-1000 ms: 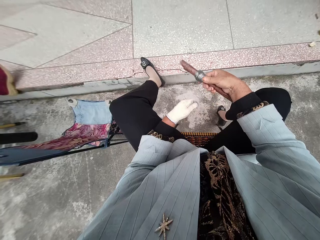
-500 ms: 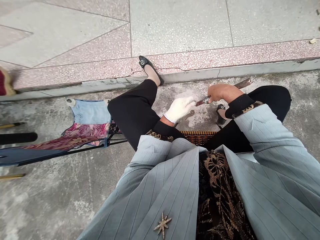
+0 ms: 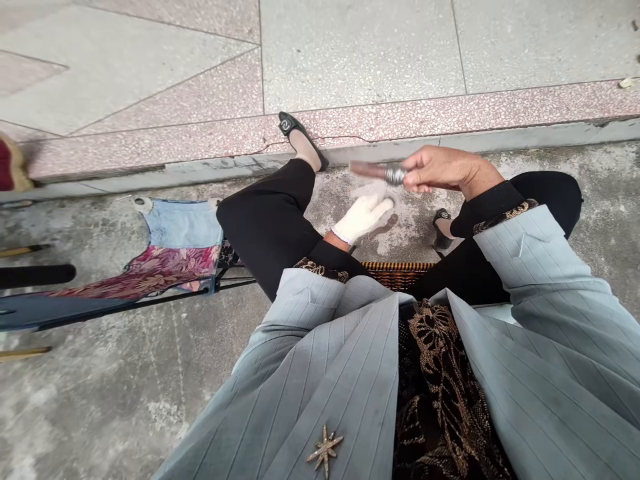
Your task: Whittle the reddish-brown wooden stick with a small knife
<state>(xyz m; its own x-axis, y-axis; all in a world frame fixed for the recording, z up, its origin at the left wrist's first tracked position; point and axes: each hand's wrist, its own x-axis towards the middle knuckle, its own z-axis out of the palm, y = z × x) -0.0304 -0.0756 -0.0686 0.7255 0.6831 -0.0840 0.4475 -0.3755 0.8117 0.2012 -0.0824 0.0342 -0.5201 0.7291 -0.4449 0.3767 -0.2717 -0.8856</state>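
Note:
My right hand, bare, is raised above the concrete with its fingers closed around a brown stick-like tool. Bands of silver wire circle the tool close to my fingers. Its free end points left and is smeared by motion, so its exact kind does not show. Lower and to the left, my left hand wears a white knitted glove. The gloved fingers are drawn together close to the ground; what they pinch, if anything, I cannot make out. A gap separates the tool from the glove.
A raised terrazzo ledge runs across ahead, one black shoe on its edge. To the left stands a folding chair with denim and floral fabric. A wicker edge shows between my legs. Yellow-handled items lie far left.
My right hand has lifted and turned, swinging the tool up and away from the glove, its end now pointing left above it. The gloved left hand stays nearly in place.

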